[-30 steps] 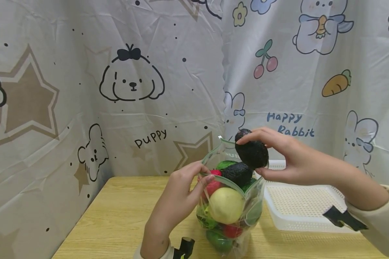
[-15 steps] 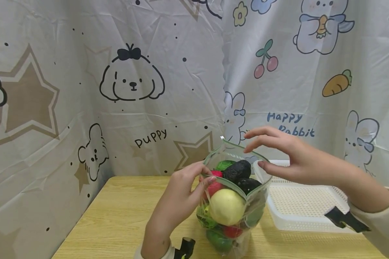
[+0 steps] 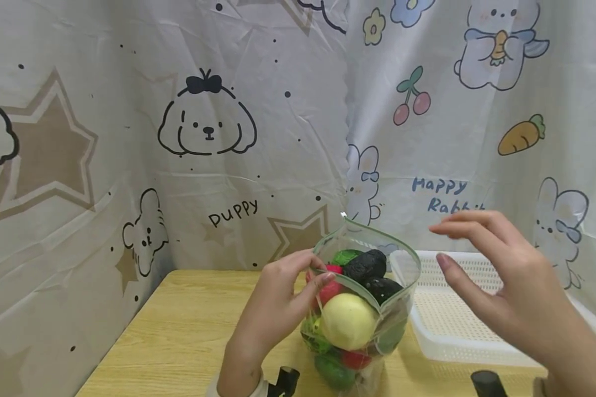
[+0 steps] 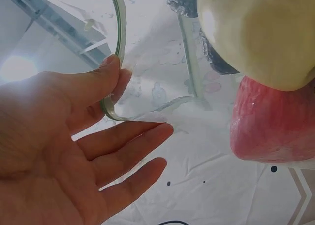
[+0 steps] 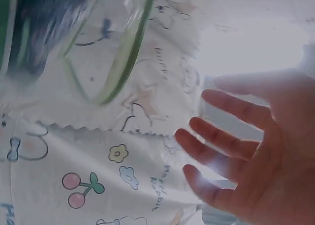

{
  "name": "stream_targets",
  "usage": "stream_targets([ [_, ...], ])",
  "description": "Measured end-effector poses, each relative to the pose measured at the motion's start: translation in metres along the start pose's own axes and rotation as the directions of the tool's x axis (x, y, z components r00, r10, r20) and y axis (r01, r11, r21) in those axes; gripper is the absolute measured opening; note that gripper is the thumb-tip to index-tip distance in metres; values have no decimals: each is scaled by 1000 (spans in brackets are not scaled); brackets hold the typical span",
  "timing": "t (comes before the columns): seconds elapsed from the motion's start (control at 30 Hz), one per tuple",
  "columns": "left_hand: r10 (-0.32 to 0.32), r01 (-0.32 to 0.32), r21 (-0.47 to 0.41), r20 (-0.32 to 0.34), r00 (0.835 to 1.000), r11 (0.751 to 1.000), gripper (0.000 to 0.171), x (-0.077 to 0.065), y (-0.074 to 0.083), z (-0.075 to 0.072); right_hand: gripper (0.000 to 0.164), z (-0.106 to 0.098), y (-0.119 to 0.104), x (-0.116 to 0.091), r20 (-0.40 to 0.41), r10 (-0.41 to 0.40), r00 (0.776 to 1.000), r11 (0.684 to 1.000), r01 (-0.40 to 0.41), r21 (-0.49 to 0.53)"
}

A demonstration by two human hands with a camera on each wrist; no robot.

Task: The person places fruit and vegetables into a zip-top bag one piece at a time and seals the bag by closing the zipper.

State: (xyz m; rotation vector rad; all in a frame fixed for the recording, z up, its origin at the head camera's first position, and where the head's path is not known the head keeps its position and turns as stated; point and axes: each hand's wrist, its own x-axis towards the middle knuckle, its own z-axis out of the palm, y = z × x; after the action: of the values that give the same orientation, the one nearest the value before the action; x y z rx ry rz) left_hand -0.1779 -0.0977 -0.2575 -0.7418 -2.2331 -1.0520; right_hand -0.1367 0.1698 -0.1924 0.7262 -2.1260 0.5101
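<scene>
A clear zip bag (image 3: 392, 325) with a green seal strip stands on the table, its mouth wide apart. Inside are two dark avocados, the upper avocado (image 3: 365, 265) and the lower avocado (image 3: 382, 288), plus a pale yellow round fruit (image 3: 349, 321), red pieces and green produce. My left hand (image 3: 277, 303) pinches the bag's rim between thumb and forefinger; the left wrist view shows its other fingers spread loosely. Apart from the bag, to its right, my right hand (image 3: 511, 286) hangs in the air with fingers spread and nothing in them.
Behind the right hand, a white perforated basket (image 3: 429, 350) sits on the wooden table (image 3: 179, 331). A printed curtain (image 3: 288, 138) with cartoon animals stands around the back and sides.
The right hand let go of an avocado, which now lies in the bag beside the other one. That hand then moved away to the right; the left hand keeps its pinch on the rim.
</scene>
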Motion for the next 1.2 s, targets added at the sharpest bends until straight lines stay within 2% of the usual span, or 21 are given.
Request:
stream_targets([
  [0.1,-18,18,14,-22,1000,1000,7,0,0,1,40,9,-5,-18,1,54,999,998,-54,-21],
  [0.27,-71,73,42,-42,997,996,10,0,-1,4,34,30,-7,-33,90,77,993,997,-77,-6],
  [0.43,-94,97,49,-51,994,994,12,0,-2,10,29,43,-6,-37,169,130,977,991,-136,20],
  [0.67,-88,93,65,-84,993,994,11,3,-3,9,16,47,-12,-36,211,170,963,984,-177,15],
  [0.73,-87,94,79,-95,992,992,12,3,-3,8,19,48,-17,-35,242,197,950,979,-205,7],
  [0.9,-64,80,100,-154,986,992,16,5,-2,7,43,54,-28,-33,281,247,928,968,-247,-34],
  [1.0,-61,84,94,-226,972,992,22,6,0,10,44,59,-28,-31,250,232,940,972,-229,-42],
  [1.1,-87,112,73,-286,954,991,25,5,4,13,30,61,-23,-31,196,190,962,982,-188,-28],
  [1.2,-129,138,13,-274,953,990,25,3,11,16,21,61,-13,-31,130,137,982,990,-138,2],
])
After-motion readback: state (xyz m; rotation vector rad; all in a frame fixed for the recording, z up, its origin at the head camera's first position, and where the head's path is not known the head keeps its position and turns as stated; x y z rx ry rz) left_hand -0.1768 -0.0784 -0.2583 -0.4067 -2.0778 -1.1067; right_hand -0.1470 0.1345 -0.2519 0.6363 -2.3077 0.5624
